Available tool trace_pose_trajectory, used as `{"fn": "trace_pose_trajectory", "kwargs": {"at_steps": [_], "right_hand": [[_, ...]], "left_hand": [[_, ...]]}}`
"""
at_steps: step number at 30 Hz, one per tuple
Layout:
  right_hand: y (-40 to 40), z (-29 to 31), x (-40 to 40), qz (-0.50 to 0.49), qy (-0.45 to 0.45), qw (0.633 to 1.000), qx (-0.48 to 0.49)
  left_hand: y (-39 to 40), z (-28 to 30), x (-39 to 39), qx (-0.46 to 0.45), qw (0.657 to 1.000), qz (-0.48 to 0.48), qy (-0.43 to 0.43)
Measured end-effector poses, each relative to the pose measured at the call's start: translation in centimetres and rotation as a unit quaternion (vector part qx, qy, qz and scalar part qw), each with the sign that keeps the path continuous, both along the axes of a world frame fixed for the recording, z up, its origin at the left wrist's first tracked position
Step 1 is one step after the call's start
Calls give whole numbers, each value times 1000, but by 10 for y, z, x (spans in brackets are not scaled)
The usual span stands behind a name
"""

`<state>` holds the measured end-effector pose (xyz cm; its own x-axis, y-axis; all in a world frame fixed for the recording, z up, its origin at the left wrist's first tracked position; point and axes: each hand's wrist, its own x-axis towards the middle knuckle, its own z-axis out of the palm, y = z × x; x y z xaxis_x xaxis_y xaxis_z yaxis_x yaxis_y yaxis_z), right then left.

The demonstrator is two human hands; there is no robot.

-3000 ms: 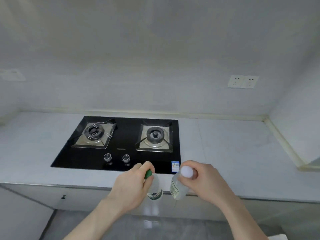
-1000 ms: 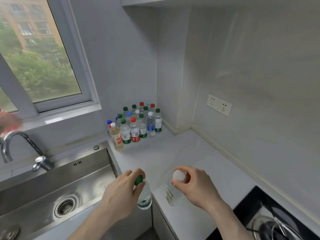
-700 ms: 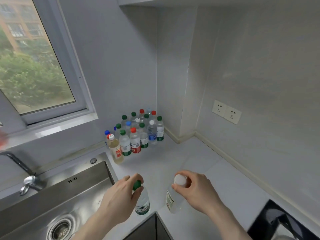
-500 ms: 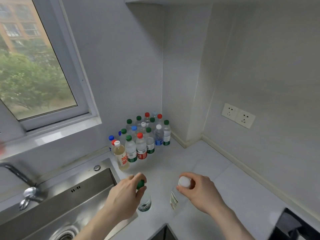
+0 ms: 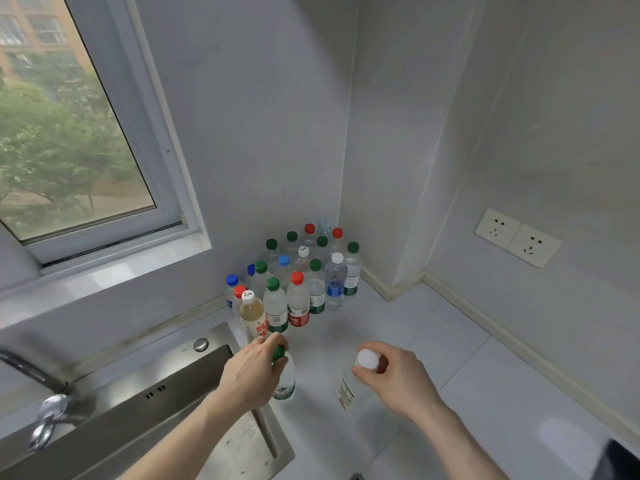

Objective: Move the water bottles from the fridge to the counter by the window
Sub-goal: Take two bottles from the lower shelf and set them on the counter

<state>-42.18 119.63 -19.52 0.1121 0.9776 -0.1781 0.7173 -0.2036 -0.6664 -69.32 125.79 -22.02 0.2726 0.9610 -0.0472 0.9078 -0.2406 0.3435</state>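
- We see a cluster of bottles [image 5: 298,278] standing upright in the far corner of the counter [image 5: 433,344], just right of the window [image 5: 69,133]; the caps are green, red, blue and white; most hold clear water, and one white-capped bottle [image 5: 253,315] at the near left of the group holds a pale yellowish drink.
- A steel sink [image 5: 166,403] lies to the left of the counter; what we can see of its basin holds nothing; a tap [image 5: 38,403] hangs at its far left edge.
- Our left hand [image 5: 252,375] is closed round the neck of a green-capped bottle [image 5: 284,382]; thumb and fingers wrap just under the cap; the bottle stands upright at the sink's right rim, though we cannot tell whether its base touches the counter.
- Our right hand [image 5: 398,379] pinches the top of a white-capped bottle [image 5: 349,386], fingers curled round the cap; the clear body below, with a small label, is hard to make out against the pale counter; whether it rests on the surface we cannot tell.
- Both held bottles sit on the near side of the cluster, the green-capped one close to its front row, the other further right and apart from it.
- Two wall sockets [image 5: 517,236] sit on the right wall, well above the counter.
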Motion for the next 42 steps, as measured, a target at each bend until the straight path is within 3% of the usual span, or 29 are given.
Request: {"fn": "trace_pose_trajectory", "kwargs": {"at_steps": [23, 42], "right_hand": [[146, -33, -60, 89, -7, 996, -8], [182, -61, -111, 135, -6, 990, -30]], "left_hand": [[95, -27, -17, -25, 998, 22, 48], [97, -36, -32, 8, 999, 42, 33]]}}
